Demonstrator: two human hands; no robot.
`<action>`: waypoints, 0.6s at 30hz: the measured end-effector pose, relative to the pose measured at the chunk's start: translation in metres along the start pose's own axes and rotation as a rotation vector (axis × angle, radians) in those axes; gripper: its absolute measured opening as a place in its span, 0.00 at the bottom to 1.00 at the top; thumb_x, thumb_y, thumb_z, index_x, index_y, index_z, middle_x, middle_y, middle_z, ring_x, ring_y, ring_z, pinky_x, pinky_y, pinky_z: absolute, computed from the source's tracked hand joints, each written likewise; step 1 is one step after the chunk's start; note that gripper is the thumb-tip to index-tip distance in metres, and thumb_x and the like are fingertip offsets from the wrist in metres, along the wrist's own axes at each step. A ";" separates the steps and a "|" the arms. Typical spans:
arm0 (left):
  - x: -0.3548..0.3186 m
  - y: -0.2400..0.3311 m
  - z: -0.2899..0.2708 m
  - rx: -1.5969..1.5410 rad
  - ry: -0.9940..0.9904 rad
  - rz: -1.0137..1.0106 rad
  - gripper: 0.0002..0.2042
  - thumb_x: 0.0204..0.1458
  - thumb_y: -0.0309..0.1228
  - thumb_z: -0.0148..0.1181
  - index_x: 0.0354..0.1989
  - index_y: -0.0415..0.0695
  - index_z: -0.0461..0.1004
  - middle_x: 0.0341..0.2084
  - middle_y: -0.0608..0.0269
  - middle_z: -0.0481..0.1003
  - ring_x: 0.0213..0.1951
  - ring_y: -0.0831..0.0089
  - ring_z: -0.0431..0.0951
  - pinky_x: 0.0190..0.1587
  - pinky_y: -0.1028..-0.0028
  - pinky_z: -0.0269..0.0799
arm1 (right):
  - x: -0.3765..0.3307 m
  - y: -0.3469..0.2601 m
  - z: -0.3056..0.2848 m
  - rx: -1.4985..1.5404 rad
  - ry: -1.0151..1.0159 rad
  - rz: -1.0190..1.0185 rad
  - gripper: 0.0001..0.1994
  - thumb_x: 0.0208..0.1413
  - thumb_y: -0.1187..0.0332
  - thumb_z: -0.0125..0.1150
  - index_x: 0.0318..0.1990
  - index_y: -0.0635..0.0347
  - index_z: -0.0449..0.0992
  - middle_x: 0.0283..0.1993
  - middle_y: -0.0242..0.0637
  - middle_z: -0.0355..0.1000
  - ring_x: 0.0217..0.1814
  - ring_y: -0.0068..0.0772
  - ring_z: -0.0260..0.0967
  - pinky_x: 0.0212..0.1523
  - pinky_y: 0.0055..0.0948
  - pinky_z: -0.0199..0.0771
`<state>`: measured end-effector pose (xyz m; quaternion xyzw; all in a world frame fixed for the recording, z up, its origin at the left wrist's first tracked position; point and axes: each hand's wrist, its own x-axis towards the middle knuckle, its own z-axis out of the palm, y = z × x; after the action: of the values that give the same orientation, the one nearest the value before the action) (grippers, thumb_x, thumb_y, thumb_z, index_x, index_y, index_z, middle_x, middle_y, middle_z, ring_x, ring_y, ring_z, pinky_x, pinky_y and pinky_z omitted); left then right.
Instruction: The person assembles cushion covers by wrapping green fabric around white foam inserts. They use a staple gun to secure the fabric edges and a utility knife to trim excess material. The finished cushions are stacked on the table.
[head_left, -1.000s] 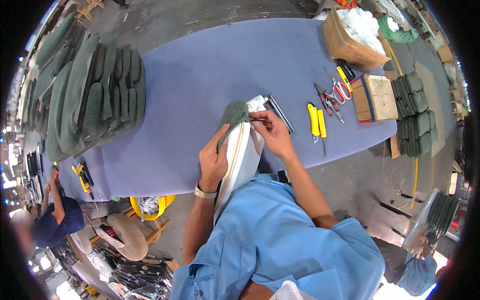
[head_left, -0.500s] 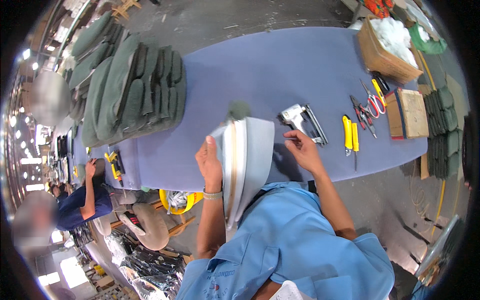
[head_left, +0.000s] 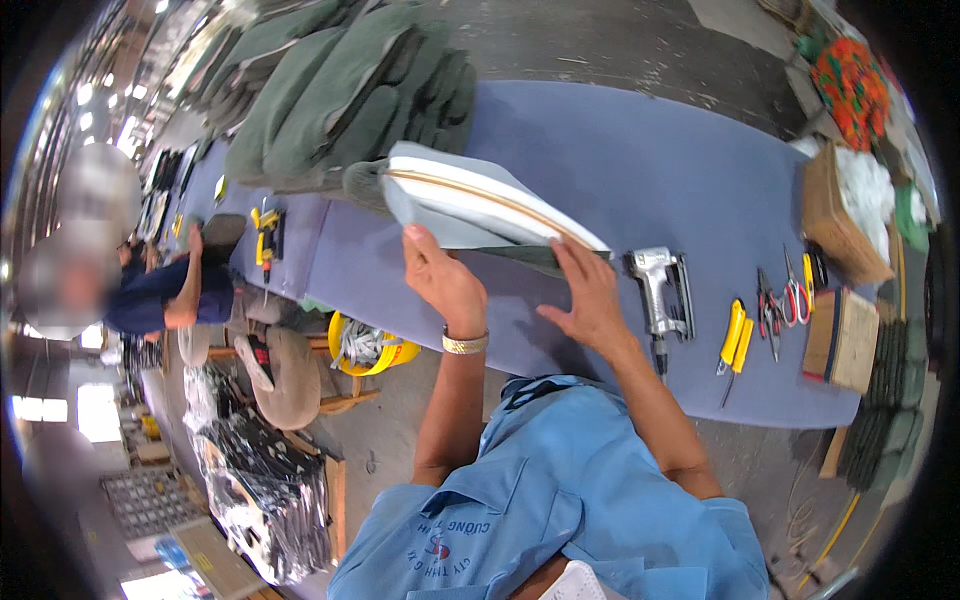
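Observation:
Above the table I hold a padded panel [head_left: 490,200], tilted, its layered edge facing me: white padding, a thin tan strip, grey-blue sheet and dark green cloth. My left hand [head_left: 447,287] grips its near side, thumb up and the other fingers partly hidden. At the panel's right end, my right hand [head_left: 592,295] has its fingers over the edge, with the thumb apart below. A dark green rounded tip sticks out at the panel's far left end. Just right of my right hand lies a silver staple gun [head_left: 660,290].
Stacked dark green cushions [head_left: 340,100] fill the table's far left. Yellow cutters [head_left: 735,335], pliers [head_left: 768,310], scissors [head_left: 795,300] and a small box [head_left: 840,340] lie right. A carton [head_left: 845,220] holds white stuffing. Below the table's edge is a yellow bucket [head_left: 375,355]; another person [head_left: 170,290] works left.
The panel has swung from upright to nearly crosswise, its far end now toward the cushion stack. My right hand has come from beside the staple gun onto the panel's end. The whole view has shifted.

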<state>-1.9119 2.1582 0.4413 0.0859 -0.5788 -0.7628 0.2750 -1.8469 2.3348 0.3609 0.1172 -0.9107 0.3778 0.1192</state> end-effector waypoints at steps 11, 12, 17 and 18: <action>0.022 0.047 -0.068 0.644 0.008 0.599 0.15 0.67 0.32 0.55 0.58 0.41 0.79 0.61 0.47 0.73 0.65 0.57 0.70 0.66 0.62 0.63 | 0.042 0.022 -0.013 -0.026 0.007 0.019 0.26 0.48 0.63 0.76 0.56 0.60 0.77 0.47 0.45 0.69 0.50 0.53 0.70 0.51 0.45 0.70; 0.040 0.054 -0.071 0.632 0.033 0.607 0.15 0.67 0.32 0.55 0.57 0.41 0.79 0.60 0.48 0.74 0.65 0.57 0.70 0.67 0.63 0.63 | 0.040 0.019 -0.015 -0.005 0.006 0.028 0.26 0.48 0.64 0.76 0.55 0.60 0.77 0.47 0.45 0.69 0.50 0.53 0.70 0.51 0.45 0.71; 0.075 0.049 -0.111 0.648 0.056 0.407 0.16 0.71 0.34 0.47 0.44 0.38 0.81 0.42 0.53 0.81 0.48 0.63 0.78 0.54 0.66 0.71 | 0.033 0.010 -0.005 -0.072 0.043 -0.180 0.29 0.39 0.66 0.81 0.52 0.60 0.77 0.55 0.49 0.72 0.52 0.58 0.71 0.55 0.47 0.71; 0.074 0.048 -0.117 0.697 0.077 0.424 0.17 0.71 0.34 0.46 0.42 0.38 0.81 0.38 0.54 0.80 0.43 0.63 0.77 0.50 0.66 0.70 | 0.038 0.007 -0.004 -0.145 0.103 -0.273 0.30 0.37 0.67 0.82 0.52 0.59 0.78 0.57 0.51 0.72 0.53 0.59 0.71 0.56 0.48 0.71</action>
<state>-1.9055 2.0140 0.4631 0.0810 -0.7968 -0.4437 0.4021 -1.8840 2.3378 0.3711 0.2114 -0.9038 0.2968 0.2242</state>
